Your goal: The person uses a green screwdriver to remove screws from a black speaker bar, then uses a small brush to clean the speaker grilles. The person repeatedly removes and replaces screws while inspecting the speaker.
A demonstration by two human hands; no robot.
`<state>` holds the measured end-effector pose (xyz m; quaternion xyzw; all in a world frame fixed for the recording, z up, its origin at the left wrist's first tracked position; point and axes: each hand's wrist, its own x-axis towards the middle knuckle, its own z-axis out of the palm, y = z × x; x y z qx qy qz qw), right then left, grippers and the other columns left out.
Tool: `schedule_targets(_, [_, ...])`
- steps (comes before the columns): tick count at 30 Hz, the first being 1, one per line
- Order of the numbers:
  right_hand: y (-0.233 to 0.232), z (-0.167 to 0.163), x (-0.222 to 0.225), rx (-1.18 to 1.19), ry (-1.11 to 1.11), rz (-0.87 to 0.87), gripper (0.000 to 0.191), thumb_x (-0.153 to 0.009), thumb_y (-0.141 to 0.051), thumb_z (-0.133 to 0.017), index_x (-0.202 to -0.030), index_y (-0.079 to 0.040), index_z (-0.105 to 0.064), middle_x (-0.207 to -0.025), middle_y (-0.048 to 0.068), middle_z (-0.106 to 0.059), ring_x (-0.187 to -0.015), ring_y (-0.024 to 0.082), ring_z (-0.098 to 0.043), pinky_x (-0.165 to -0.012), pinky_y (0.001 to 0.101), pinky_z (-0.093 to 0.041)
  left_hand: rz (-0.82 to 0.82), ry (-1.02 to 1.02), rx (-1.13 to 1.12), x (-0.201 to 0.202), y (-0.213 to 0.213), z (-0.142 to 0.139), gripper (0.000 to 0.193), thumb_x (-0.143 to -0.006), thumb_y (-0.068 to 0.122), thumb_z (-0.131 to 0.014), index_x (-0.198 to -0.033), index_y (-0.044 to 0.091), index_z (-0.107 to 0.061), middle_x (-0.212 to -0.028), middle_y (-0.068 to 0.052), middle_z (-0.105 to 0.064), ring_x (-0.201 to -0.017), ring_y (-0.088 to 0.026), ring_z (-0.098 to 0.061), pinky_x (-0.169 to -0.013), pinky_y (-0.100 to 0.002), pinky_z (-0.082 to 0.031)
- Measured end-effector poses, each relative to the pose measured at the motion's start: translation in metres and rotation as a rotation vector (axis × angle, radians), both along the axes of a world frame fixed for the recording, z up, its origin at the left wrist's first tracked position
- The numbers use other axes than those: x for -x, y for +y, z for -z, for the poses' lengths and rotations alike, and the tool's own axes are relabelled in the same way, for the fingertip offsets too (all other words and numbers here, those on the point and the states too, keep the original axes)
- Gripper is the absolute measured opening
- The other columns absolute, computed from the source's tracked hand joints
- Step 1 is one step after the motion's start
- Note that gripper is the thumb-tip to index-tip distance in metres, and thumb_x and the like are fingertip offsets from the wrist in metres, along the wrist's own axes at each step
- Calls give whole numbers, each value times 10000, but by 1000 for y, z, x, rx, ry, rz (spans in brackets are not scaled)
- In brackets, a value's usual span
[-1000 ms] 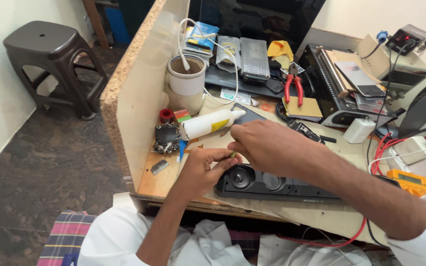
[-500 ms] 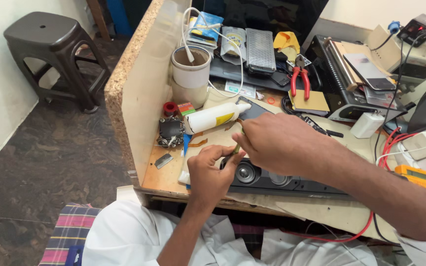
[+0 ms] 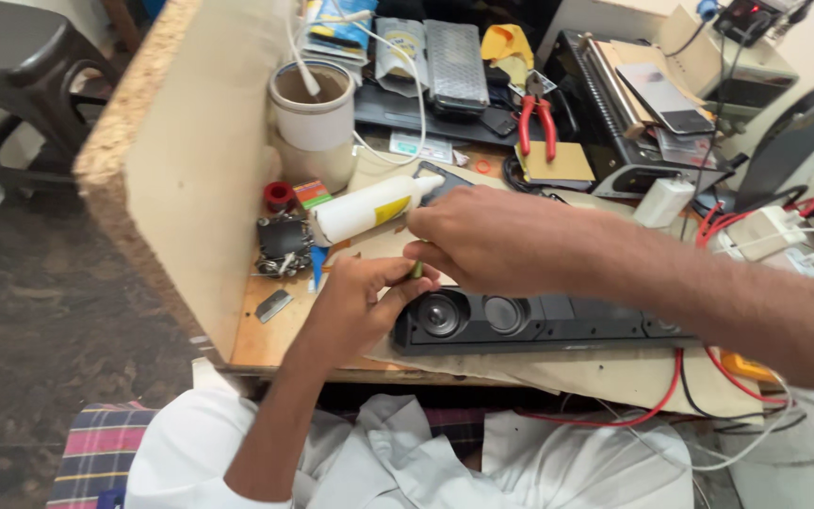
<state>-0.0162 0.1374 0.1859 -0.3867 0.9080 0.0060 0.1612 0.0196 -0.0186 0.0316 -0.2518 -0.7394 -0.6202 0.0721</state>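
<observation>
Head view: your left hand (image 3: 355, 306) and right hand (image 3: 482, 236) both pinch small green part (image 3: 416, 270), just above left end of black speaker bar (image 3: 529, 320). Keep pinch steady, wrists braced. White glue bottle (image 3: 365, 209) lies close behind; red wires (image 3: 652, 396) trail under right forearm.

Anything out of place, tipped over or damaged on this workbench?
The white glue bottle lies on its side behind the left hand, nozzle toward the right hand. The black speaker bar sits with its round drivers uncovered. Red wires trail off the bench edge. Nothing looks spilled.
</observation>
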Motion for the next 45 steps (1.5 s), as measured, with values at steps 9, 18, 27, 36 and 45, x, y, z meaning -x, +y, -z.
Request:
schedule_targets(9, [-7, -22, -4, -147, 2, 100, 330, -993, -306, -534, -928, -11, -666, -923, 187, -687, -862, 372, -684, -786, 513, -514, -582, 54, -166, -22, 45, 13, 227, -830, 193, -856, -970, 25, -795, -865, -141, -785, -739, -170, -772, -681, -295, -577])
schedule_targets(18, [-12, 0, -13, -44, 53, 221, 508, -1002, -355, -475, -736, 24, -683, -755, 228, -696, -735, 432, -690, -698, 534, -552, -227, -81, 93, -15, 18, 7, 155, -947, 124, -715, -1026, -9, -717, -821, -186, -716, -592, -254, -615, -570, -372, -472])
schedule_targets(27, [-16, 16, -5, -23, 127, 215, 575, -1070, -354, -383, -716, -21, -693, -718, 191, -688, -707, 428, -680, -694, 539, -547, -181, 8, -7, -2, 13, 19, 146, -900, 89, -723, -1016, 1, -737, -817, -160, -736, -626, -261, -690, -571, -335, -509])
schedule_targets(36, [0, 8, 6, -70, 15, 42, 392, -1021, -365, -501, -913, -3, -608, -846, 191, -669, -858, 379, -672, -762, 511, -512, -650, 276, -68, -26, 54, 23, 162, -879, 85, -804, -992, -12, -741, -876, -145, -738, -801, -298, -691, -793, -407, -540])
schedule_targets(45, [14, 8, 1, 15, 39, -127, 298, -946, -261, -608, -953, 30, -544, -919, 181, -644, -933, 359, -659, -797, 479, -509, -276, 38, -35, -19, 28, -4, 245, -896, 131, -776, -1104, 6, -747, -989, -134, -775, -914, -205, -761, -791, -344, -568])
